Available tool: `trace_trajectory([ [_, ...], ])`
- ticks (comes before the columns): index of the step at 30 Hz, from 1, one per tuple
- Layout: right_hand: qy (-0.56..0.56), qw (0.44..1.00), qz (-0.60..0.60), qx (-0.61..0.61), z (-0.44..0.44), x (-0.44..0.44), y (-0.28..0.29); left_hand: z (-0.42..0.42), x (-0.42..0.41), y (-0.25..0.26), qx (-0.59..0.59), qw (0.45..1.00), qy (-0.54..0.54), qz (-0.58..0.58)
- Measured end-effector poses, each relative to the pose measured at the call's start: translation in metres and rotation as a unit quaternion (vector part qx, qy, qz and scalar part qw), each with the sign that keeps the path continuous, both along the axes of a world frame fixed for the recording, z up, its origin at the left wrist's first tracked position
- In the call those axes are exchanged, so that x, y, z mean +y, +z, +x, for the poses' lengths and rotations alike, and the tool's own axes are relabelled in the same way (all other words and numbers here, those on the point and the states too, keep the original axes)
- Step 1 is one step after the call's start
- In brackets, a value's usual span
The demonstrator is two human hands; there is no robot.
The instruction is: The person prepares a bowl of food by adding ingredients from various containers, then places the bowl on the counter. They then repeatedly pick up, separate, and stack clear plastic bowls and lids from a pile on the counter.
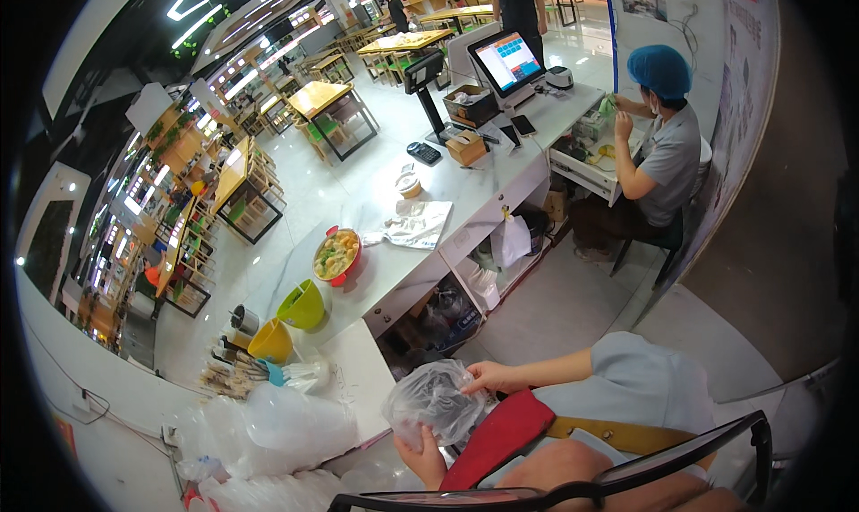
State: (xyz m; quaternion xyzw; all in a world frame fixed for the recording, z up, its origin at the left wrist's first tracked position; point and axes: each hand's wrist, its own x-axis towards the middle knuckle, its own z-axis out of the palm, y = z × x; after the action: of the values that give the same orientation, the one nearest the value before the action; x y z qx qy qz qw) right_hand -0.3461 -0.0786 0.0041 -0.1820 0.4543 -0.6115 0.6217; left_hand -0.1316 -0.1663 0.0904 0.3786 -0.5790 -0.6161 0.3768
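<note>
Both hands hold a crumpled clear plastic bag [436,401], partly opened out. My right hand [493,378] pinches its upper right edge. At its lower side, my left hand [423,455] grips it, fingers partly behind the film. A white counter with a marbled top [402,270] runs beside me. On it stand a red-handled bowl of food [337,255], a green bowl [302,305], a yellow bowl [270,341], a silvery packet [419,225] and a small lidded tub [408,184].
Stacked clear plastic containers [295,425] and bundled wrapped utensils [235,378] lie left of my hands. A co-worker in a blue hair cover [659,72] sits by an open drawer [584,166]. A touchscreen till [507,62] stands on the counter's far end. Open shelves [436,317] lie beneath it.
</note>
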Motion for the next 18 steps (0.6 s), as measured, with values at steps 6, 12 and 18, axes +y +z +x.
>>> trace_trajectory([
  [6,-0.036,0.988,-0.049,0.144,-0.011,0.0,0.005,0.036,-0.026,-0.046,-0.081,0.991,0.1,-0.023],
  [12,0.047,0.977,-0.109,0.176,0.016,-0.008,0.015,0.06,-0.003,-0.041,-0.036,0.972,0.216,0.085],
  [18,0.07,0.972,-0.083,0.208,0.045,-0.018,0.043,0.08,0.037,-0.012,-0.301,0.902,0.302,-0.062],
])
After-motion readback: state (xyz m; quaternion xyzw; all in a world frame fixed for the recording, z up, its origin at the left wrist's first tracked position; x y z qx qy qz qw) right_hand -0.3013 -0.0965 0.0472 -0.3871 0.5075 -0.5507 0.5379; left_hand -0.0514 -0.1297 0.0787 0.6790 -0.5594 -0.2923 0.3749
